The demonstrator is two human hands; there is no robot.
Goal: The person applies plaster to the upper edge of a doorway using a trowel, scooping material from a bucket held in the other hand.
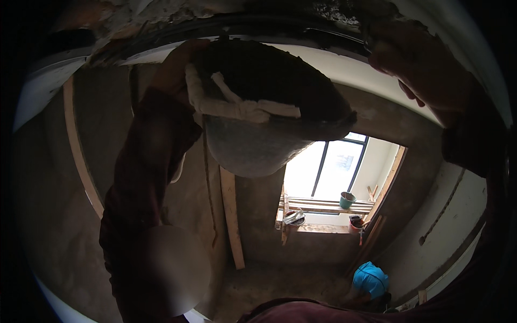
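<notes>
Bare grey walls (pixel 258 210) enclose a dim room, lit by a window (pixel 340 167) where planks (pixel 312 206) bear a green bucket (pixel 347 200). As I view it remotely, a bowl (pixel 280 89), dark above and pale and rounded below, is held aloft near a rough overhead surface (pixel 177 13). The left hand (pixel 186 59) appears closed on its left edge, beside a beige strap (pixel 245 110). The right hand (pixel 425 70) is raised well apart from it, fingers partly curled; I cannot tell whether it holds anything. I judge tilting the chief risk: support shows at one side only, so a heavy load could turn the bowl and slip the grip. Any loose contents, which I cannot make out, might then drop onto the sleeve (pixel 145 156). Poor light could hide a weak hold. A crouched person in blue (pixel 370 280) seems too far off to be struck.
</notes>
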